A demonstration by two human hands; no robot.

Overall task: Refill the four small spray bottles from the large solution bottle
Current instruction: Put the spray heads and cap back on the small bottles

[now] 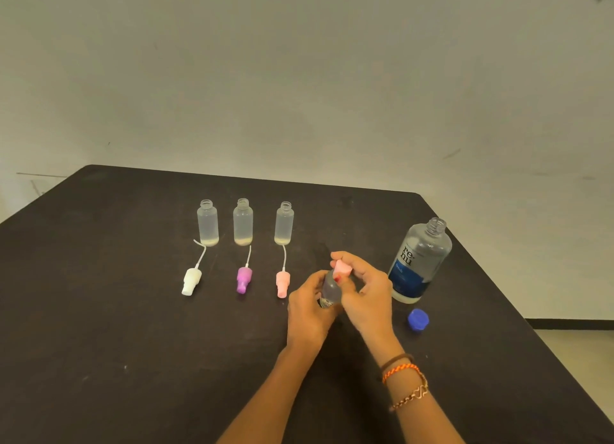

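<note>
We see the left hand (307,305) wrapped around the body of a small clear spray bottle (330,287), while the fingertips of the right hand (363,291) pinch its pink spray cap (343,268); how much liquid it holds we cannot tell. To the left of the fingers stand three open small bottles (243,221), each with a thin layer of liquid at the bottom, their pump heads (245,278) lying in front. Just right of the fingers stands the uncapped large solution bottle (420,261), apparently low on liquid, its blue cap (418,319) beside it on the dark table (133,344).
</note>
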